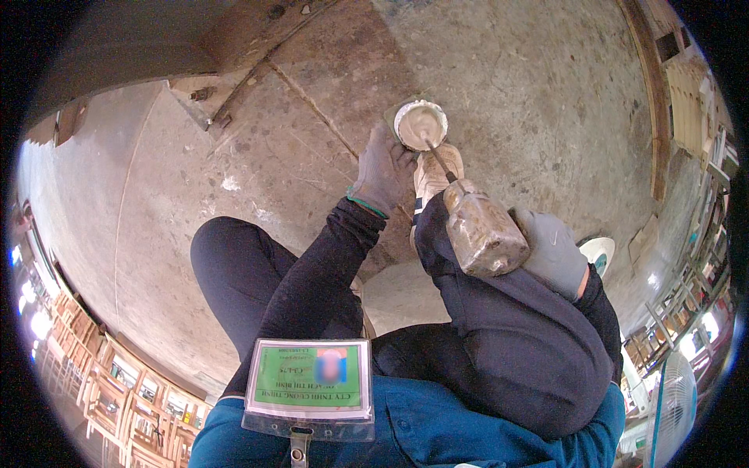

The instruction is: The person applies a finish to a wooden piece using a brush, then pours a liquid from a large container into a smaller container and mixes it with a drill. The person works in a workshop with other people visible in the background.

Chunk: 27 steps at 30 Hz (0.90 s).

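A small round white tub (441,118) stands on the floor in front of me, with beige paste inside. My left hand (382,165), in a grey glove, is closed against the tub's near left side; its fingertips are partly hidden. In my gloved right hand (552,248) is a grimy, paste-smeared power mixer (482,230), its body above my right knee. From its front a thin metal rod (439,160) reaches down into the paste. The right-hand fingers are mostly hidden behind the tool body.
My shoe (438,173) is close beside the tub. A badge (310,378) hangs at my chest. Wooden frames (117,405) stand at the lower left, a fan (672,398) at the lower right. A white round object (598,252) lies beyond my right hand. A wooden beam (654,101) runs along the right.
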Available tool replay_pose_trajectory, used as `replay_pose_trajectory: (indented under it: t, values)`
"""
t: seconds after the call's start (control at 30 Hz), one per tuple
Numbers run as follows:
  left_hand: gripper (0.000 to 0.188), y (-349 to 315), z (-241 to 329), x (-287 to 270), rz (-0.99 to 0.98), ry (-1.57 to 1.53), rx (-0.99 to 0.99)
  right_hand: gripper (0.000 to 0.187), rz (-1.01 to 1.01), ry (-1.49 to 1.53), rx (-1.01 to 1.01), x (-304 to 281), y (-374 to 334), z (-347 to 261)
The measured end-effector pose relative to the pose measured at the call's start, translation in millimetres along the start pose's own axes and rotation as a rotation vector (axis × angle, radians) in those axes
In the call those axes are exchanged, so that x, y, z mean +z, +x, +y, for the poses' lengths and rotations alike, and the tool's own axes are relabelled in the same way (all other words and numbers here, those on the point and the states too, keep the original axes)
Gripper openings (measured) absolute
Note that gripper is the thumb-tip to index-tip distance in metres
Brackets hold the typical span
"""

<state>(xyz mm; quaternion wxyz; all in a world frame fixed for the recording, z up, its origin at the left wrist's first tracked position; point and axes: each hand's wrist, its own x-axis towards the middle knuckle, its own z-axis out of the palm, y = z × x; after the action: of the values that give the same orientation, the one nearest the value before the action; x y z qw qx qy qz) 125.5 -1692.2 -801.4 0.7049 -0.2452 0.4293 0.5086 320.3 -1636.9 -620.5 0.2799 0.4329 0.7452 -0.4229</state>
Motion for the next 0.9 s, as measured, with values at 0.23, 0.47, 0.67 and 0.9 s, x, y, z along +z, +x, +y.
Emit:
replay_pose_trajectory:
  t: [0.23, 0.47, 0.67, 0.9]
  values:
    - [0.077, 7.8, -1.1, -7.7, -0.002, 0.042, -0.031, 0.036, 0.040, 0.008, -0.064, 3.9, -1.0, 6.9]
    - [0.080, 2.0, 0.1, -2.9, -0.026, 0.033, -0.023, 0.037, -0.030, -0.002, -0.049, -4.2, 3.1, -7.8]
    - [0.080, -0.1, -0.4, -2.4, -0.029, 0.036, -0.013, 0.045, -0.019, 0.042, -0.002, 3.9, 13.1, -4.5]
    - [0.080, -7.7, 0.6, 4.5, -0.024, 0.017, -0.002, 0.040, 0.065, 0.022, -0.007, 7.5, 11.9, -3.2]
